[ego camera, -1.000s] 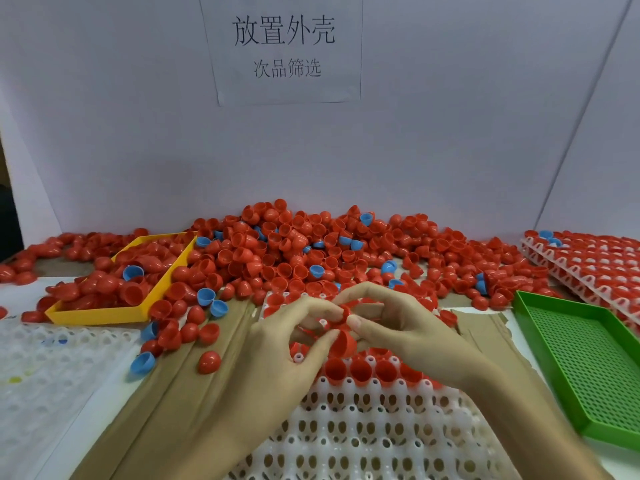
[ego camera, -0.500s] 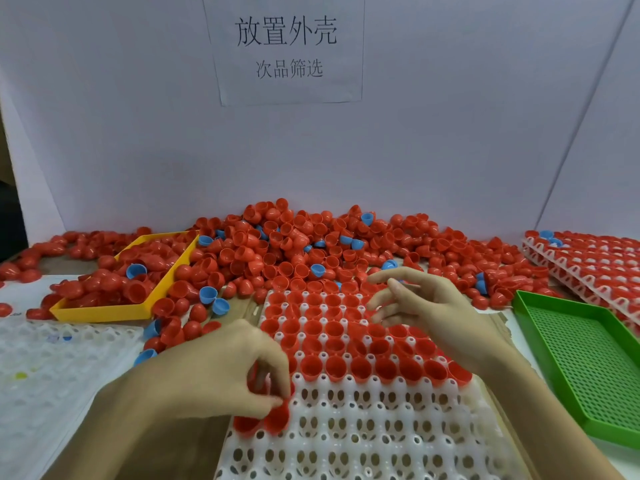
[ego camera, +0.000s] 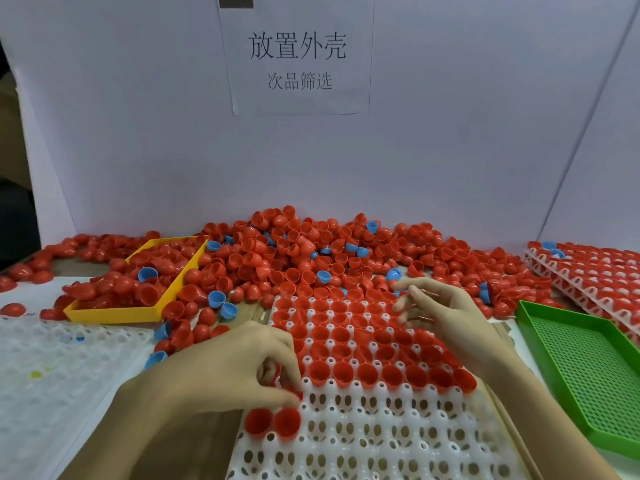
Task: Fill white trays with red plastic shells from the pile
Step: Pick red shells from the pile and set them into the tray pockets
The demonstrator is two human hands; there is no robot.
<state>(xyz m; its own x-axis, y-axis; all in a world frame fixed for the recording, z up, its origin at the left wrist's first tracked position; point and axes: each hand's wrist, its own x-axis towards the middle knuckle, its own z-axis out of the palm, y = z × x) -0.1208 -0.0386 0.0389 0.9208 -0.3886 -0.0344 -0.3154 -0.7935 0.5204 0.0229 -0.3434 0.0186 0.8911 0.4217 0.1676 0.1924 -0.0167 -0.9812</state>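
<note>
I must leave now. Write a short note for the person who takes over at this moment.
Left hand: fingers curled at the white tray's left edge, just above two red shells starting a new row; whether it holds one is unclear.
Right hand: open, empty, over the tray's far right, near the pile.
Done: far rows filled.
Left: the rest of the new row and all near rows. Leave out blue shells.

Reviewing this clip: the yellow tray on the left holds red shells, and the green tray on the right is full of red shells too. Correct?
Not quite. The head view shows the green tray holds no shells; only its perforated floor shows. The yellow tray on the left does hold red shells.
</note>
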